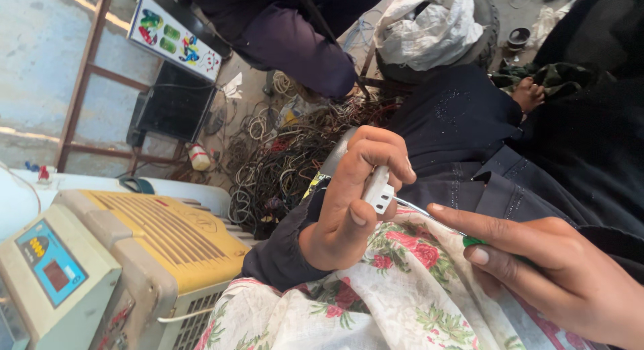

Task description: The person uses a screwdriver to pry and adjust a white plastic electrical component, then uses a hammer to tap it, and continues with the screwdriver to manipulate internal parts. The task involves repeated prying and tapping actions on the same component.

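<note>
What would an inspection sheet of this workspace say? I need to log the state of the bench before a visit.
Surface: floral cloth over the lap, no bench in view.
Job's things: small white plug-like part; green-handled screwdriver with its tip at the part.
Clutter: white bundle of cloth on a tyre.
Grippers: left hand shut on the white part; right hand shut on the screwdriver.
Cables: large tangled pile of wires on the floor.
Surroundings: yellow and beige machine at left; another person's dark sleeve above; metal-framed stand.
</note>
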